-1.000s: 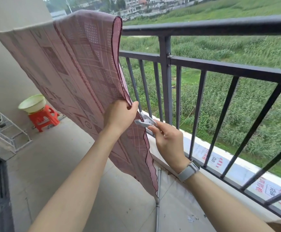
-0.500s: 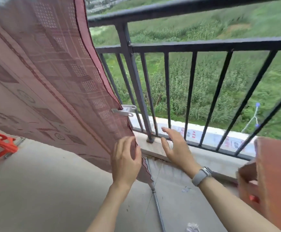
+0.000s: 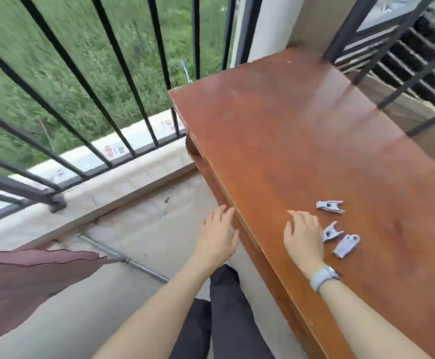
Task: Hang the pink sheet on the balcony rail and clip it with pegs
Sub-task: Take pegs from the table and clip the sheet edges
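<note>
Three pale grey pegs lie on the brown wooden table (image 3: 289,120): one peg (image 3: 330,206) farther back, a second peg (image 3: 331,232) and a third peg (image 3: 346,245) side by side. My right hand (image 3: 303,235) hovers over the tabletop just left of the two nearer pegs, fingers relaxed and holding nothing. My left hand (image 3: 219,235) hangs beside the table's left edge, fingers loose and empty. Only the lower corner of the pink sheet (image 3: 16,281) shows at the far left. The black balcony rail (image 3: 86,81) runs across the top left.
A concrete kerb (image 3: 123,182) runs under the railing, with a thin metal rod (image 3: 123,260) lying on the floor beside it. Black metal bars and a grille (image 3: 418,55) stand behind the table at the top right. My dark trouser legs (image 3: 224,320) show below.
Both hands have left the sheet, where a peg stayed clipped on its edge. The view has swung right to the table, and my right hand now hovers by the loose pegs.
</note>
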A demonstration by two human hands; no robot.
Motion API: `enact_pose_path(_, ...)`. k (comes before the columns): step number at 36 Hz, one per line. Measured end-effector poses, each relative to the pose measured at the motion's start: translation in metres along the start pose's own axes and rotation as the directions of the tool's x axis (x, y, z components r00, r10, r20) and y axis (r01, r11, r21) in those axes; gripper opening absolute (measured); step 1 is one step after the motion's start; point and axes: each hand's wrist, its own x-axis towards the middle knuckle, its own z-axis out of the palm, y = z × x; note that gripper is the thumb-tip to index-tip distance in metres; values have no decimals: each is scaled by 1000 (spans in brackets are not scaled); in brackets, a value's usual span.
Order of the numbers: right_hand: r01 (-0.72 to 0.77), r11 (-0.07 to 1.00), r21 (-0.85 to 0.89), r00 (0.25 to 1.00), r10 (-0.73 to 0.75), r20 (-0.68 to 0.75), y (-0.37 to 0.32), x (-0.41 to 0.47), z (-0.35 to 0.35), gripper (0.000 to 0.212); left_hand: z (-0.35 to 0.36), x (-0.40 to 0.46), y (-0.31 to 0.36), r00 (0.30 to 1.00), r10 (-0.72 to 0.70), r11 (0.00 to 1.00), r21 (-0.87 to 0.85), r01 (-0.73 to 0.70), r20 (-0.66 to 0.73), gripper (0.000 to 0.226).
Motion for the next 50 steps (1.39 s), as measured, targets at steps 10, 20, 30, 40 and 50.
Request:
enact_pose_path(10,-126,947,-296,946,204,252,84,21,-8,50,68,27,36,940,88,951,254,-178,329,65)
enact_pose_path(20,-100,928,359,975,19,221,43,32,-19,36,61,30,37,985,57,988,-153,-32,164,51)
enact_pose_path(30,-412,537,736,823,-127,554,-75,34,-26,34,-10,2,1,934,-20,926,-358,-117,-356,46)
enact_pose_path(40,-347,592,727,685,-370,628,-177,-16,-17,32,-68,-72,-71,869,-185,935,-354,13,-459,13)
enact_pose_path(50,393,722,569,438,-691,575,-285,-74,8,34,-113,-182,-135,582,-697,537,-843,38,-418,18)
